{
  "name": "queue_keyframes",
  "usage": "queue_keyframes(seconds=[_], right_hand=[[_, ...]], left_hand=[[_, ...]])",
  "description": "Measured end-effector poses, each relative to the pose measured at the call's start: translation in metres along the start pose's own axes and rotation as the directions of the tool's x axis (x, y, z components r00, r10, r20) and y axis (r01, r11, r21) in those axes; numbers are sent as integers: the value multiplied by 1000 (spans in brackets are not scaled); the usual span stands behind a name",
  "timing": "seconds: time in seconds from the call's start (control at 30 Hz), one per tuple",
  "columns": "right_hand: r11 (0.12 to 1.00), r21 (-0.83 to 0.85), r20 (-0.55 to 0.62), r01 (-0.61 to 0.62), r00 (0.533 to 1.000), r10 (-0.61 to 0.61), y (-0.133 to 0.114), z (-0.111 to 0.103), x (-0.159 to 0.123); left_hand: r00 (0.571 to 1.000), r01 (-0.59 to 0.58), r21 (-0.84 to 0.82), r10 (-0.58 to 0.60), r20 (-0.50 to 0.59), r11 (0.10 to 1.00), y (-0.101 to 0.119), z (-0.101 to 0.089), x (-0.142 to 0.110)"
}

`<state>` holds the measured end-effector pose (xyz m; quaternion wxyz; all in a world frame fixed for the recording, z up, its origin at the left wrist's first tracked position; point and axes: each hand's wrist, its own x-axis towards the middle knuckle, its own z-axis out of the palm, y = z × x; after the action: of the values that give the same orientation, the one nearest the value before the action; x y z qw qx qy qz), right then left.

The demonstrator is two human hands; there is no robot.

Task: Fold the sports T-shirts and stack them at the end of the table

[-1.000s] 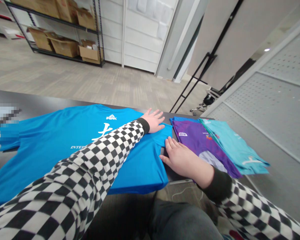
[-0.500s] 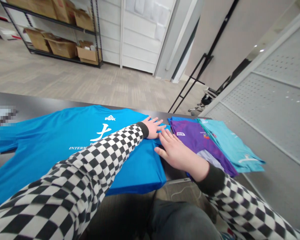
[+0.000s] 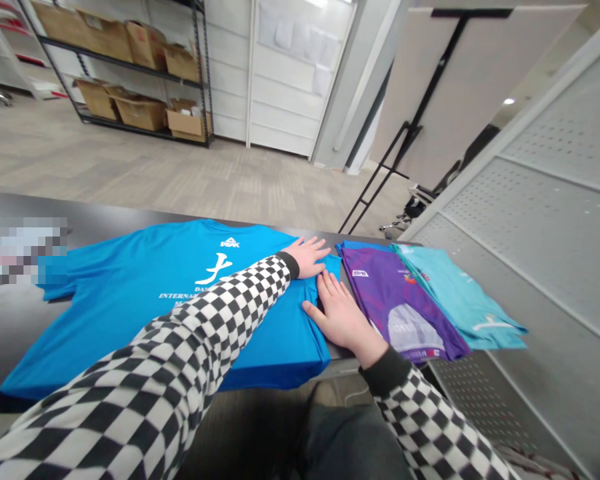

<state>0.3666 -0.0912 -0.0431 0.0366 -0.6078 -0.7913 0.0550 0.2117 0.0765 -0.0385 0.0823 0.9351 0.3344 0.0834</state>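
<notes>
A blue T-shirt [image 3: 145, 267] with white print lies spread on the dark table, its lower edge hanging over the front. My left hand [image 3: 307, 257] rests flat on the shirt's right side near the sleeve, fingers spread. Just below and to the right, my right hand [image 3: 343, 312] lies with fingers stretched along the shirt's right edge, thumb toward the cloth. Neither hand grips anything. My left forearm covers part of the chest print. To the right of my right hand lies a folded purple shirt [image 3: 380, 287], and beyond it a folded turquoise shirt [image 3: 460, 293].
The dark table [image 3: 100, 212] ends at a grey perforated panel [image 3: 540, 220] on the right. A pixelated patch [image 3: 20, 247] covers something at the left. Behind are a shelf with cardboard boxes [image 3: 140, 110] and a black-framed stand [image 3: 405, 143].
My right hand has shifted down and a little left, along the shirt's right edge. My left hand stays flat on the shirt. The view has shifted slightly, showing more of the table's left side.
</notes>
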Motion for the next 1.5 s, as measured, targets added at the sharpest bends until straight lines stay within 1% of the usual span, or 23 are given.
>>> queue_keyframes(seconds=[0.07, 0.13, 0.2, 0.27, 0.33, 0.4, 0.47, 0.53, 0.57, 0.6, 0.67, 0.7, 0.77, 0.83, 0.9, 0.97, 1.07, 1.17, 1.33, 1.4, 1.43, 1.47, 1.5], right_hand=[[1000, -6, -30, -7, 1000, 6, 0, 4, 0], [1000, -6, -52, -7, 999, 7, 2, 6, 1], [1000, 3, -77, -6, 997, 6, 3, 8, 2], [1000, 12, -102, -1, 995, 3, 4, 9, 4], [1000, 18, -121, 2, 993, 1, 5, 10, 5], [1000, 19, -142, 2, 990, 0, 6, 12, 7], [1000, 14, -166, -5, 986, 8, 8, 15, 9], [1000, -11, -185, -21, 983, 19, 11, 15, 11], [999, -38, -186, -22, 982, 14, 13, 14, 13], [997, -75, -179, -13, 984, -1, 15, 11, 15], [990, -143, -132, 7, 991, -26, 20, 0, 22], [987, -161, -96, -4, 995, -12, 22, -7, 27], [982, -163, -36, -92, 996, 87, 25, -25, 42], [965, -151, -18, -213, 977, 213, 28, -42, 62], [950, -141, -31, -279, 960, 277, 31, -54, 85], [947, -136, -27, -290, 957, 289, 35, -60, 105], [954, -136, 33, -266, 962, 273, 40, -63, 125], [960, -117, 72, -255, 962, 264, 45, -68, 131], [957, -52, 119, -286, 950, 290, 55, -80, 125], [945, 48, 120, -323, 941, 316, 60, -83, 123], [926, 149, 116, -346, 936, 331, 61, -83, 123], [886, 283, 117, -367, 930, 347, 63, -83, 123], [816, 432, 134, -383, 922, 362, 64, -82, 123]], left_hand=[[993, -6, 35, 10, -117, 999, 4, -6, -3], [979, -4, 95, 23, -200, 995, 11, -17, -11], [973, 53, 112, -25, -231, 992, 16, -31, -27], [966, 161, 65, -143, -216, 985, 16, -45, -54], [948, 286, 10, -282, -147, 958, 7, -59, -92], [914, 404, 19, -403, -41, 915, -13, -72, -140], [837, 540, 79, -544, 52, 838, -40, -83, -192], [740, 654, 130, -666, 97, 745, -69, -91, -244], [698, 696, 142, -710, 97, 704, -82, -93, -268], [667, 727, 146, -741, 79, 671, -92, -93, -291], [641, 755, 141, -766, 47, 641, -105, -87, -330], [636, 761, 135, -770, 38, 635, -107, -81, -345], [633, 767, 132, -775, 4, 627, -104, -66, -366], [626, 777, 135, -778, -54, 615, -95, -52, -375], [617, 786, 129, -780, -105, 605, -87, -45, -377], [611, 791, 108, -783, -116, 602, -83, -44, -376], [615, 789, 79, -781, -111, 610, -82, -49, -375], [615, 788, 59, -781, -110, 612, -81, -51, -375], [613, 789, 30, -782, -111, 614, -78, -49, -376], [613, 788, 13, -782, -113, 615, -79, -50, -377], [610, 790, 8, -783, -121, 613, -78, -52, -378], [605, 792, 7, -784, -140, 610, -75, -55, -378], [601, 793, 10, -781, -171, 609, -70, -60, -377]])
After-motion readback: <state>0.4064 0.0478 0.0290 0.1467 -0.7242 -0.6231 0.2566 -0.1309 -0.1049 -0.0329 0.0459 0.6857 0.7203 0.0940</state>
